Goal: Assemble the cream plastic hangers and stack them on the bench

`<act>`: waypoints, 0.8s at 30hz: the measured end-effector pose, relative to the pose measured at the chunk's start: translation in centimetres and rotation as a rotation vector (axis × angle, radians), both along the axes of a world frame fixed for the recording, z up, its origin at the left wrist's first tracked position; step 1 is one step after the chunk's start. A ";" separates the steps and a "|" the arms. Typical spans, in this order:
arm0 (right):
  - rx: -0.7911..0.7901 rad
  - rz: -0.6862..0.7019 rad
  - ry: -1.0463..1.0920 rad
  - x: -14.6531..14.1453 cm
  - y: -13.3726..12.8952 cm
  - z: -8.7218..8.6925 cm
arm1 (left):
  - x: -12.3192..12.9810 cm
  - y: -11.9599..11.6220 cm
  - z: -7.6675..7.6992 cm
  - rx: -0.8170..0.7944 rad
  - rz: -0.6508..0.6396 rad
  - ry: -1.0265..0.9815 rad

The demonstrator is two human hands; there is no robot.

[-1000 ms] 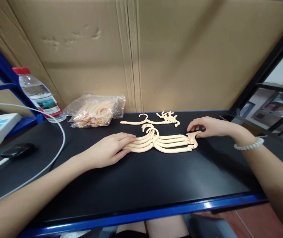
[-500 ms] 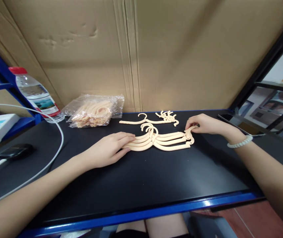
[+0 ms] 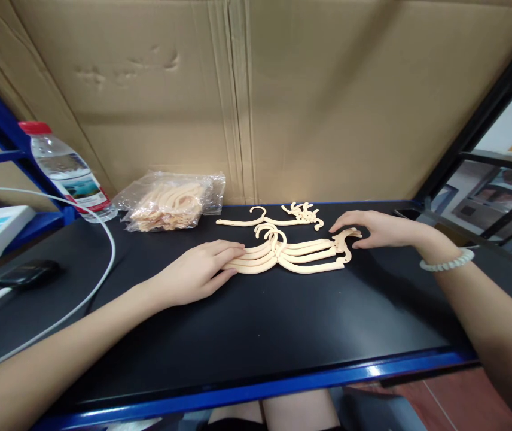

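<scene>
Several cream hangers (image 3: 306,260) lie fanned over each other on the black table, their hooks bunched in the middle. My left hand (image 3: 204,268) rests over their left ends, fingers closed around them. At their right ends sit small curved cream pieces (image 3: 344,242). Beside these pieces my right hand (image 3: 372,228) hovers with thumb and fingers apart, holding nothing. Behind the fanned set lies a single hanger (image 3: 242,223), with a cluster of small cream hook pieces (image 3: 301,211) at its right end.
A clear plastic bag (image 3: 170,200) of cream parts lies at the back left. Left of it stands a water bottle (image 3: 74,173). A white cable (image 3: 111,251) curves around a black device (image 3: 27,274). Cardboard (image 3: 328,108) rises behind the table (image 3: 256,335).
My right hand has opened, let go of the small curved pieces and moved slightly right. My left hand stays on the hangers.
</scene>
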State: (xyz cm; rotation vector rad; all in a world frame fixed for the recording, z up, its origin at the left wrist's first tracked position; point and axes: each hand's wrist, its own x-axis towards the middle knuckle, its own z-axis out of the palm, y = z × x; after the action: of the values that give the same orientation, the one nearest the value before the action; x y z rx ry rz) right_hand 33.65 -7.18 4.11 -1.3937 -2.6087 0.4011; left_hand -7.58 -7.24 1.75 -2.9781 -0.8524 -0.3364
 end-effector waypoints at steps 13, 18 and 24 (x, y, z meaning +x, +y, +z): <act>-0.030 0.013 -0.009 -1.0 -0.4 0.3 | 0.0 0.0 0.0 -0.008 0.001 0.000; -0.046 -0.047 -0.022 -0.5 -0.7 0.2 | 0.0 0.0 0.0 -0.005 -0.001 -0.004; -0.051 0.012 -0.018 -0.6 -1.0 0.6 | 0.0 0.1 -0.1 0.004 0.004 0.012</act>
State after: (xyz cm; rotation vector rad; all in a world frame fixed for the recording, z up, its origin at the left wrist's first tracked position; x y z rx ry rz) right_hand 33.07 -8.19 4.75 -1.4036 -2.6403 0.4629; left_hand -7.62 -7.18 1.61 -2.9712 -0.8546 -0.3194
